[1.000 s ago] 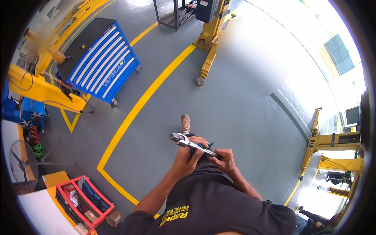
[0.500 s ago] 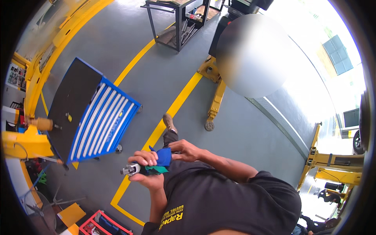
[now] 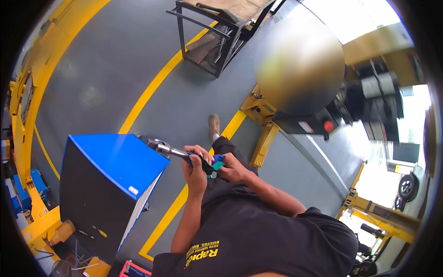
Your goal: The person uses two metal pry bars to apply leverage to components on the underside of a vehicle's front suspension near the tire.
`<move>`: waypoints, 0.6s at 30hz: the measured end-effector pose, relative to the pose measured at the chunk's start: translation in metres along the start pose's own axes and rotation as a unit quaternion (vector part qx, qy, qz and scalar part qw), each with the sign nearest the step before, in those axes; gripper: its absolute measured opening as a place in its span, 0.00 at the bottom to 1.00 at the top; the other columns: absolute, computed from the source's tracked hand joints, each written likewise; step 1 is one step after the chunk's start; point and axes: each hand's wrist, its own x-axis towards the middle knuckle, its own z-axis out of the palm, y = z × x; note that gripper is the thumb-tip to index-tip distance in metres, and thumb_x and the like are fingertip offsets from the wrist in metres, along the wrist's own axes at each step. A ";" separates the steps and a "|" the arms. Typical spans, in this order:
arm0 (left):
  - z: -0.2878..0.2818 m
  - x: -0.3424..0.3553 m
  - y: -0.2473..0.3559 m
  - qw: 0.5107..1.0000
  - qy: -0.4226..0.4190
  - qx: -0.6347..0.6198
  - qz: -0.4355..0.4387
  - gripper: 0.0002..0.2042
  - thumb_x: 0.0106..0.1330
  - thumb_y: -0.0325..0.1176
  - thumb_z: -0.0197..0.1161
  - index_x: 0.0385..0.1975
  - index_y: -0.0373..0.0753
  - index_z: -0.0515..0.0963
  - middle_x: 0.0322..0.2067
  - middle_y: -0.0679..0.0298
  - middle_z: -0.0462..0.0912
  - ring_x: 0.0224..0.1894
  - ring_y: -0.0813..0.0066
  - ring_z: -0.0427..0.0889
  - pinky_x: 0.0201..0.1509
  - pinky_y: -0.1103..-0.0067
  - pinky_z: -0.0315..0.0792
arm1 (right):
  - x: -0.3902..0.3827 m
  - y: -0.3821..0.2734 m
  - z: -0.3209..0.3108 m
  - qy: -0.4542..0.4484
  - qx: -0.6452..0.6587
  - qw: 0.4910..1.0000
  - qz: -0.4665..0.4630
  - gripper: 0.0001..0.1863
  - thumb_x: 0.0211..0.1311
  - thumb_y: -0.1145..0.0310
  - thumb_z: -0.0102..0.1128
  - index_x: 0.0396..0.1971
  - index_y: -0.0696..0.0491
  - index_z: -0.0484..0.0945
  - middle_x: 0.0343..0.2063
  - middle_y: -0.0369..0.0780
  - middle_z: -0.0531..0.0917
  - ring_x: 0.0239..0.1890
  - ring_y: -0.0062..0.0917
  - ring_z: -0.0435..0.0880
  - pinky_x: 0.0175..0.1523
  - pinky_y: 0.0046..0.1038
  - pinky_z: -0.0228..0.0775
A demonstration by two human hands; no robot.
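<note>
Ratchet wrench [image 3: 171,151] gripped by both hands, left hand [image 3: 195,167], right hand [image 3: 232,168].

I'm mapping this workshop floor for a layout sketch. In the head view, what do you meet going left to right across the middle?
Blue tool cabinet → ratchet wrench → left hand → right hand → yellow lift arm → red button → tyre.

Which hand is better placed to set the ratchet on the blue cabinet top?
Left, probably. The left hand grips the ratchet by its handle, with the metal head already pointing toward the blue tool cabinet. The right hand sits at the handle's far end, farther from the cabinet.
</note>
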 end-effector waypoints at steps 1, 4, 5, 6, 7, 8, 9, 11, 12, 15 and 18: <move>-0.003 0.033 -0.004 0.999 0.034 -0.002 0.013 0.21 0.76 0.55 0.55 0.39 0.40 0.65 0.30 0.65 0.69 0.31 0.77 0.71 0.43 0.74 0.74 | 0.031 -0.002 -0.015 -0.006 0.003 1.000 0.013 0.17 0.74 0.60 0.60 0.32 0.60 0.76 0.19 0.36 0.70 0.23 0.20 0.66 0.31 0.29 0.64; -0.033 0.127 -0.017 0.992 0.122 0.000 0.036 0.21 0.76 0.55 0.55 0.39 0.40 0.65 0.30 0.66 0.69 0.31 0.78 0.70 0.40 0.75 0.73 | 0.153 0.007 -0.077 -0.048 -0.097 0.991 -0.079 0.15 0.76 0.62 0.57 0.35 0.60 0.79 0.27 0.38 0.77 0.32 0.24 0.76 0.37 0.31 0.70; -0.048 0.158 -0.021 0.985 0.167 0.007 0.052 0.21 0.76 0.55 0.55 0.40 0.41 0.65 0.30 0.66 0.69 0.31 0.78 0.70 0.38 0.76 0.72 | 0.193 0.020 -0.093 -0.010 -0.029 0.999 -0.019 0.16 0.77 0.61 0.55 0.34 0.60 0.80 0.25 0.41 0.78 0.30 0.28 0.77 0.37 0.32 0.71; -0.069 0.188 -0.031 0.975 0.217 0.003 0.051 0.21 0.75 0.56 0.56 0.40 0.41 0.65 0.30 0.66 0.69 0.30 0.78 0.70 0.36 0.77 0.71 | 0.238 0.026 -0.108 0.044 -0.040 0.998 0.021 0.17 0.76 0.60 0.56 0.34 0.60 0.81 0.25 0.44 0.80 0.29 0.31 0.79 0.37 0.34 0.72; -0.085 0.215 -0.036 0.963 0.264 0.023 0.041 0.21 0.76 0.57 0.55 0.41 0.42 0.65 0.30 0.69 0.68 0.30 0.81 0.69 0.33 0.79 0.68 | 0.274 0.029 -0.122 0.095 -0.054 0.992 0.065 0.18 0.75 0.59 0.56 0.34 0.60 0.82 0.25 0.46 0.81 0.28 0.34 0.81 0.38 0.35 0.73; -0.100 0.241 -0.041 0.953 0.302 0.022 0.030 0.21 0.76 0.57 0.55 0.42 0.43 0.66 0.30 0.69 0.68 0.31 0.81 0.69 0.33 0.79 0.68 | 0.311 0.034 -0.140 0.123 -0.138 0.979 0.080 0.18 0.74 0.58 0.57 0.35 0.60 0.83 0.25 0.48 0.82 0.28 0.37 0.82 0.38 0.36 0.74; -0.113 0.267 -0.043 0.939 0.343 0.021 0.022 0.21 0.77 0.57 0.54 0.43 0.43 0.66 0.30 0.69 0.69 0.31 0.81 0.70 0.33 0.79 0.68 | 0.349 0.043 -0.159 0.142 -0.224 0.960 0.091 0.18 0.73 0.57 0.58 0.35 0.59 0.84 0.26 0.50 0.84 0.28 0.39 0.83 0.39 0.37 0.74; -0.154 0.319 -0.056 0.935 0.355 0.014 -0.018 0.20 0.77 0.57 0.53 0.46 0.43 0.67 0.31 0.68 0.70 0.32 0.81 0.71 0.32 0.79 0.70 | 0.428 0.076 -0.203 0.145 -0.297 0.934 0.138 0.18 0.69 0.56 0.61 0.38 0.58 0.84 0.30 0.53 0.85 0.33 0.44 0.86 0.42 0.39 0.76; -0.177 0.345 -0.069 0.927 0.373 0.022 -0.036 0.19 0.78 0.56 0.53 0.47 0.44 0.67 0.32 0.69 0.71 0.32 0.82 0.72 0.32 0.79 0.71 | 0.465 0.107 -0.228 0.175 -0.305 0.927 0.128 0.16 0.68 0.58 0.61 0.38 0.58 0.84 0.26 0.46 0.84 0.29 0.33 0.84 0.38 0.34 0.75; -0.222 0.428 -0.100 0.887 0.454 0.004 -0.088 0.22 0.76 0.59 0.53 0.47 0.45 0.68 0.30 0.71 0.70 0.31 0.81 0.72 0.34 0.79 0.72 | 0.551 0.192 -0.302 0.275 -0.330 0.893 0.135 0.14 0.67 0.61 0.62 0.39 0.58 0.86 0.23 0.39 0.85 0.24 0.22 0.84 0.34 0.29 0.76; -0.290 0.489 -0.171 0.890 0.429 -0.086 -0.131 0.25 0.75 0.63 0.52 0.43 0.44 0.69 0.30 0.69 0.69 0.32 0.78 0.72 0.36 0.77 0.72 | 0.658 0.241 -0.371 0.358 -0.328 0.848 0.214 0.18 0.61 0.57 0.62 0.41 0.56 0.87 0.38 0.53 0.88 0.46 0.49 0.87 0.53 0.42 0.77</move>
